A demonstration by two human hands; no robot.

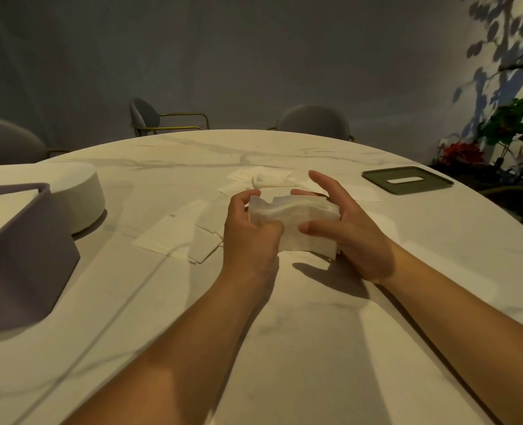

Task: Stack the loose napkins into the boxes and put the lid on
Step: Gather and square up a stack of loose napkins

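Note:
A thick stack of white napkins (pixel 297 223) is held a little above the table between both hands. My left hand (pixel 251 231) grips its left end with curled fingers and thumb. My right hand (pixel 346 228) holds the right end, thumb on the front face and fingers spread behind. Loose napkins (pixel 177 237) lie flat on the table to the left, and more loose napkins (pixel 263 180) lie behind the hands. A grey box (pixel 24 250) with napkins inside stands at the left edge. A dark green lid (pixel 407 179) with a slot lies at the far right.
The white marble table (pixel 284 332) is round. A low white round container (pixel 79 194) sits behind the grey box. Grey chairs (pixel 313 121) stand beyond the far rim, and potted plants (pixel 505 133) stand at the right.

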